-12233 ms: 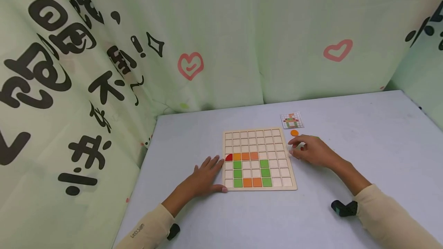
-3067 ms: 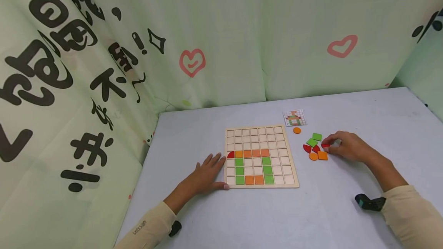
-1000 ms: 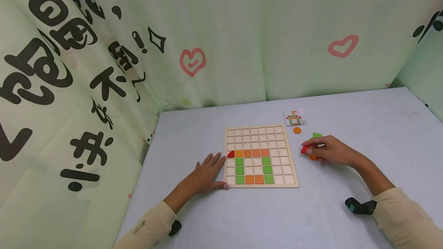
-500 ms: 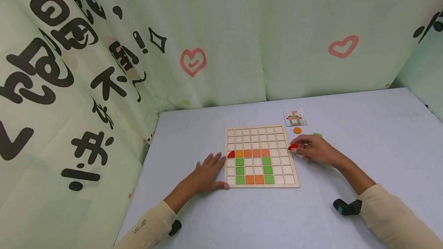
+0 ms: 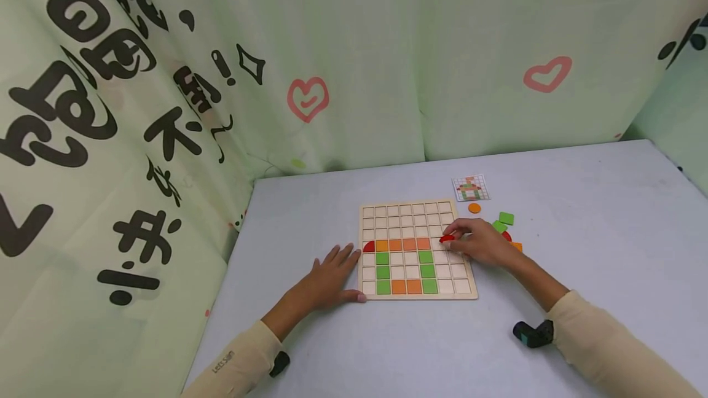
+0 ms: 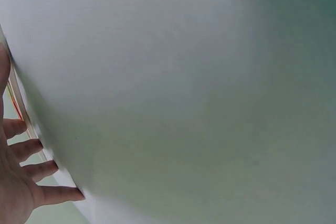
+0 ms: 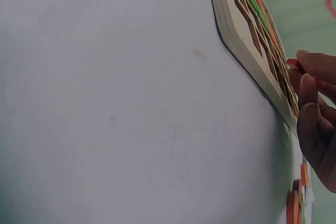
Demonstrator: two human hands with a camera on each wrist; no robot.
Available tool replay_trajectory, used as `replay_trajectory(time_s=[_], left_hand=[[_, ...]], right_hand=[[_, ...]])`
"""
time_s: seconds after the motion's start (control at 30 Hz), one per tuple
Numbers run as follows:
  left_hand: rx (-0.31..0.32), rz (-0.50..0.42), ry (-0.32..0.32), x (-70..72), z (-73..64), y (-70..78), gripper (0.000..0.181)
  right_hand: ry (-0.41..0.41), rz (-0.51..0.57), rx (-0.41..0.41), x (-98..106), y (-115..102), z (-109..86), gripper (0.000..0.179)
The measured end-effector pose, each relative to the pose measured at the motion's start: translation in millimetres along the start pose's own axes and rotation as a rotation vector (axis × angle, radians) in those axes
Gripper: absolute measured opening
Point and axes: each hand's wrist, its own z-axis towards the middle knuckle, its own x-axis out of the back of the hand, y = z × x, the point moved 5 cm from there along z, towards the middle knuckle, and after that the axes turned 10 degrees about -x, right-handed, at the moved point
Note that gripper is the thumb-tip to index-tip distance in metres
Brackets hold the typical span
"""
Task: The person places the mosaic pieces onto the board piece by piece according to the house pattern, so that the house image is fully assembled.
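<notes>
My right hand (image 5: 480,243) pinches a red quarter-circle tile (image 5: 447,238) between thumb and fingers, low over the right part of the wooden grid board (image 5: 418,298). The right wrist view also shows the red tile (image 7: 295,64) at the fingertips, close above the board's cells. My left hand (image 5: 327,282) lies with spread fingers along the board's left edge, touching its rim. On the board, a row runs from a red quarter-circle tile (image 5: 369,247) through a yellow-orange square and several orange ones. Two green columns (image 5: 382,272) stand below it, with two orange squares between their feet.
Right of the board lie loose green squares (image 5: 506,218), a red tile (image 5: 506,236) and an orange square (image 5: 517,246), partly hidden by my right hand. An orange disc (image 5: 474,208) sits below a pattern card (image 5: 471,188). A printed curtain (image 5: 365,78) hangs behind the table.
My right hand has picked a red quarter-circle tile from the loose pieces and carried it left over the board. Since the oldest frame, the row has gained an orange square. My left hand stays put.
</notes>
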Motion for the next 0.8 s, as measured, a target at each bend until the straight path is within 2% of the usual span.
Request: replay_trajectory(time_s=[0.4, 0.6, 0.8], left_hand=[[-0.011, -0.003, 0.009, 1.0, -0.7, 1.8, 0.1], [-0.011, 0.005, 0.01, 1.2, -0.8, 1.4, 0.1], [-0.007, 0.016, 0.011, 1.1, -0.3, 0.9, 0.1]], right_hand=[[0.055, -0.156, 0.003, -14.4, -10.8, 6.4, 0.019], [0.013, -0.204, -0.015, -10.6, -14.8, 2.2, 0.028], [0.008, -0.269, 0.025, -6.3, -18.3, 0.5, 0.027]])
